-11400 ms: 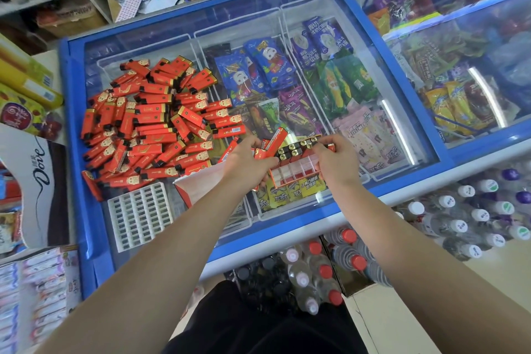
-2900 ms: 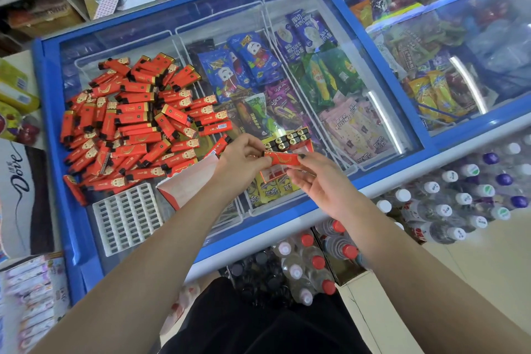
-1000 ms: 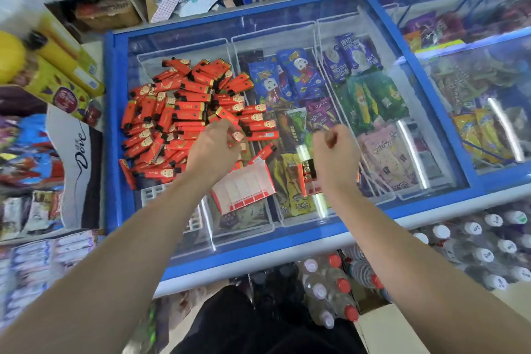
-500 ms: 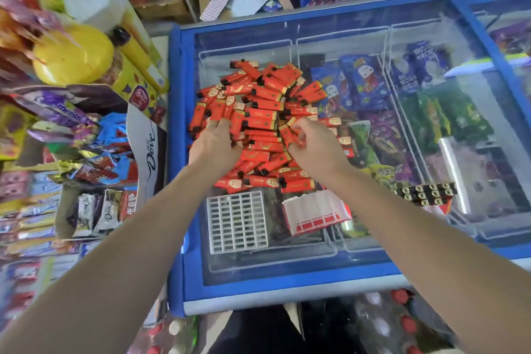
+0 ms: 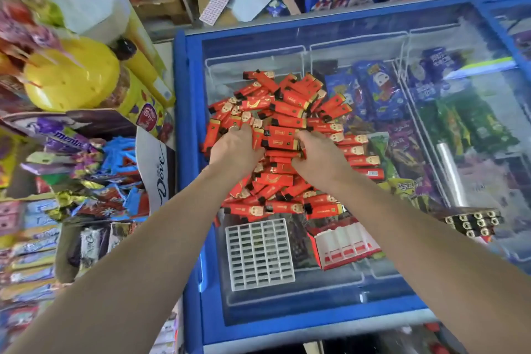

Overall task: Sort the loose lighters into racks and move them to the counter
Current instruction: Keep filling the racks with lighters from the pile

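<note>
Gripping lighters [image 5: 283, 112], left hand [image 5: 236, 149], right hand [image 5: 319, 156]

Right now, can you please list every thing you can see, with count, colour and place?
loose red lighters: many, red, heaped on the freezer lid
blue chest freezer: one, blue frame, glass lid
white plastic grid rack: one, white, empty, near the pile
red and white carton: one, right of the grid rack
part-filled rack of lighters: one, dark tops, far right
yellow round lid: one, left shelf
left hand: on the pile
right hand: on the pile
</note>
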{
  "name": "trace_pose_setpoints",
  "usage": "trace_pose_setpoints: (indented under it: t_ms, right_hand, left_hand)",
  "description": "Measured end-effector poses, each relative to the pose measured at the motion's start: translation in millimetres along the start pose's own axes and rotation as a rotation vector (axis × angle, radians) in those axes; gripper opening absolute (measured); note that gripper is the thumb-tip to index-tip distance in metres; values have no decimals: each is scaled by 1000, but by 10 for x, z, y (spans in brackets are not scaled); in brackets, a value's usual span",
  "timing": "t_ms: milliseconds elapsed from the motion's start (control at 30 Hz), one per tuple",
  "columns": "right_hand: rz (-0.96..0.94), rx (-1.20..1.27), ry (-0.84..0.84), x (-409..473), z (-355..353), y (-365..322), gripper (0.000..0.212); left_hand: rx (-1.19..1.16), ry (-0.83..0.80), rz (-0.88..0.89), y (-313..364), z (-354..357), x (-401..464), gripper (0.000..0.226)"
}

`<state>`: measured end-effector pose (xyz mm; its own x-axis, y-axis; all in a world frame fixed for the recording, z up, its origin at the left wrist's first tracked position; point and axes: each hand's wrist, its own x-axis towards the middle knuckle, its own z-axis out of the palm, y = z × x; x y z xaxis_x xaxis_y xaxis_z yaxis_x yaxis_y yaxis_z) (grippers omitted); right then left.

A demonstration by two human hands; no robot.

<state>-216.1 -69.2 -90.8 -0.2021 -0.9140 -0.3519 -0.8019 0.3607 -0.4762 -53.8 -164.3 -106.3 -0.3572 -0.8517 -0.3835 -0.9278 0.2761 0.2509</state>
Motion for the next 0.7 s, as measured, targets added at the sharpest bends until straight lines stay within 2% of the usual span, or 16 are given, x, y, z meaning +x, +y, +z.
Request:
trace_pose_setpoints:
  t_ms: [100,167,333,400,500,633,700]
  right_hand:
    - [-2,-65,-49,35,22,16,55]
    - [-1,-94,-55,59,38,21,46]
    - [-1,-24,87,164,16,17,27]
    - [-11,-1,130,232,-14,16,32]
    - [-35,-29,135,354,-69,-16,49]
    - [-124,-156,65,552,-133,-104,63]
    - [-165,-237,14,669,-125,-139,64]
  left_hand:
    - [-8,-21,-6,0,1,49,47]
    - [-41,-27,-13,-14,8,68,45]
    - [-74,-63,-24,-45,-6,106,44]
    - [-82,-55,-14,-59,-24,128,39]
    - [-115,35,30,-83,-79,195,27]
    - [-38,174,166,-110,-172,405,38]
    - [36,181,231,-117,-214,555,41]
